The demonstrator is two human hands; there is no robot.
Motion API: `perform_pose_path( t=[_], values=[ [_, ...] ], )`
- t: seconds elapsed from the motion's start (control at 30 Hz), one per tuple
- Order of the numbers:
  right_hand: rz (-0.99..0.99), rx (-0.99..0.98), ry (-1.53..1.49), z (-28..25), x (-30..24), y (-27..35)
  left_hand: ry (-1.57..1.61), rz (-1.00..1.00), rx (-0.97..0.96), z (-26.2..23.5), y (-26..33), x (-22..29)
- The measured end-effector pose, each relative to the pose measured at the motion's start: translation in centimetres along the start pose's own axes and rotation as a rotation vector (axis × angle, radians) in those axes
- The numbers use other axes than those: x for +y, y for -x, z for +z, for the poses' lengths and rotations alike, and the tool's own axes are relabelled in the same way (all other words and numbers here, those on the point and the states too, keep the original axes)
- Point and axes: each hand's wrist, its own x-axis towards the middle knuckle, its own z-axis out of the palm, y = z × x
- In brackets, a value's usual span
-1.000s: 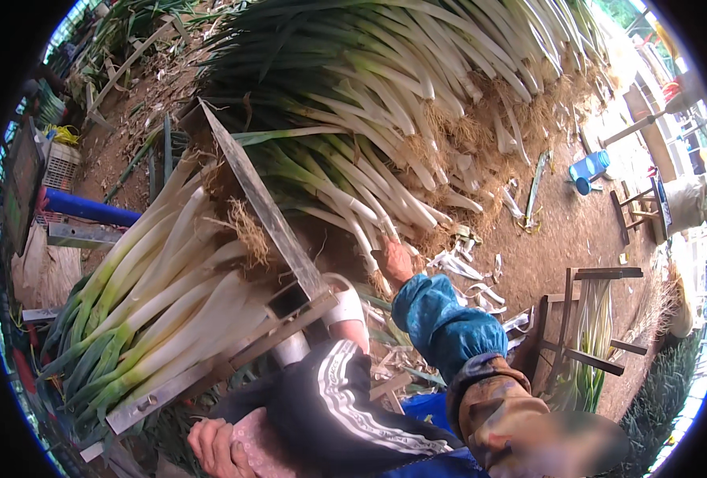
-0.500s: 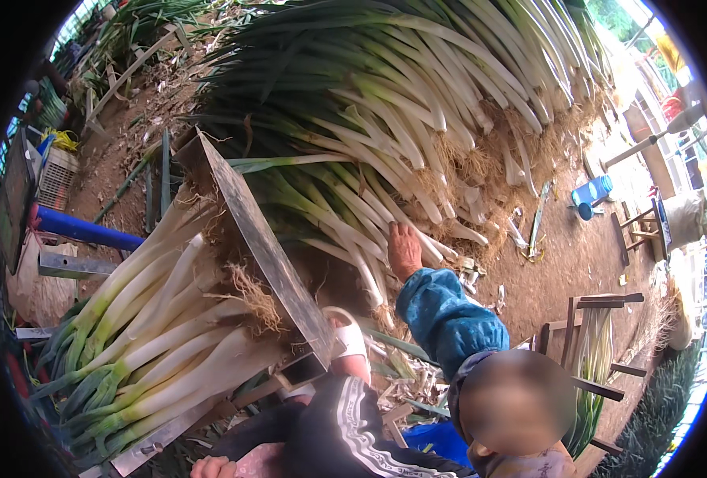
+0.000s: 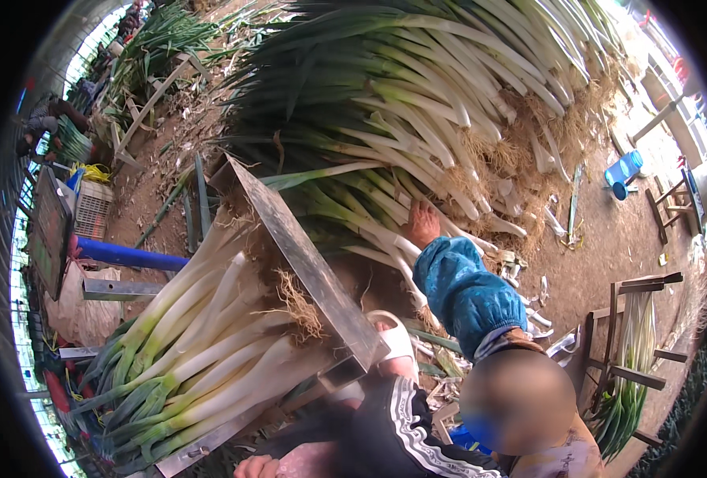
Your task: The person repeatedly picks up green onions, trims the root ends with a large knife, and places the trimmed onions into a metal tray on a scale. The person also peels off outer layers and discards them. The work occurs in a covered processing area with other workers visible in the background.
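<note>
My right hand (image 3: 423, 224), in a blue sleeve cover (image 3: 469, 287), reaches into a large heap of green onions (image 3: 417, 111) on the ground. Its fingers curl round a white green onion stalk at the heap's near side. A blurred patch covers the area behind that sleeve. At the lower edge, close to my dark trousers, my left hand (image 3: 256, 467) shows bent fingers; a pinkish patch lies beside them, and whatever they hold is unclear. Between the hands, more green onions (image 3: 202, 342) with roots on lie in a rack, root ends against its upright metal plate (image 3: 306, 255).
At the left stand a dark panel (image 3: 53, 231), a blue pole (image 3: 130, 253) and a plastic crate (image 3: 93, 209). On the right, a wooden rack (image 3: 612, 334) holds green onions; beyond it are a blue container (image 3: 624, 169) and a small stool (image 3: 672, 203). My white sandal (image 3: 392, 338) is beside the metal plate.
The whole view has shifted, so the scene sits farther right. My right hand has moved slightly farther into the heap. My left hand stays low by my trousers.
</note>
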Motion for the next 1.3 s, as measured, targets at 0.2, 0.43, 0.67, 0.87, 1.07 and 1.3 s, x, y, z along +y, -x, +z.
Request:
perform_pose_path(
  t=[0.2,0.43,0.67,0.87,1.07,1.3],
  values=[
    [0.119,-0.387,-0.034,-2.9,0.4,-3.7,-0.001,0.039,-0.050,-0.5,-0.5,0.3],
    [0.029,-0.325,0.066,-3.7,-0.3,-2.3,0.023,-0.059,-0.029,0.4,-0.6,-0.2],
    [-0.025,-0.345,-0.064,-3.5,1.2,-1.3,-0.015,-0.021,-0.071,-0.2,-1.0,0.4],
    [-0.010,-0.341,-0.118,-3.0,1.9,1.6,-0.018,-0.066,-0.044,-0.1,-0.5,0.7],
    [-0.107,-0.687,-0.240,-8.1,3.9,3.5,0.212,-0.169,0.086,0.4,0.8,0.6],
    [0.334,-1.060,-0.984,-13.8,4.8,10.2,-0.021,-0.029,0.017,-0.4,1.7,0.6]
  ],
)
